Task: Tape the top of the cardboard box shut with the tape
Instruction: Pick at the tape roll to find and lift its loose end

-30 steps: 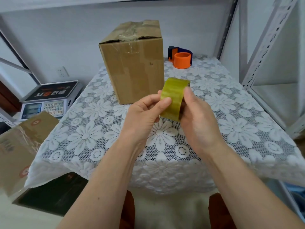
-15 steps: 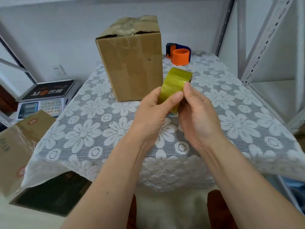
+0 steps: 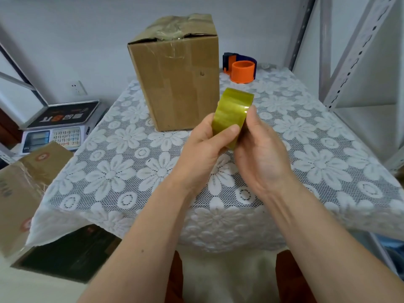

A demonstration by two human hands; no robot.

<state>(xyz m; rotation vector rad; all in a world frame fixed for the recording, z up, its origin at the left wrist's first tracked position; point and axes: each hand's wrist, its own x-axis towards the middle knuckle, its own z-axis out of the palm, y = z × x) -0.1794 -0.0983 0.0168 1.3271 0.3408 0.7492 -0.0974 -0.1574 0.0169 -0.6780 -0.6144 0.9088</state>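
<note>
**Tape roll held up, box top gaping**

Tape (image 3: 232,115) sits mid-frame, gripped by both the left hand (image 3: 203,147) and right hand (image 3: 260,149), fingers wrapped round it. Cardboard box (image 3: 177,84) stands behind, flap edges lifted, bare tablecloth (image 3: 328,149) at right. Since a second ago, the thumbs slid along the roll.

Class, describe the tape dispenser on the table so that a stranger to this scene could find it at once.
Start at the table under its white floral lace cloth, then find the tall cardboard box standing at its far end. Just right of that box, near the far edge, sits the tape dispenser: the only bright orange and dark blue thing there.
</note>
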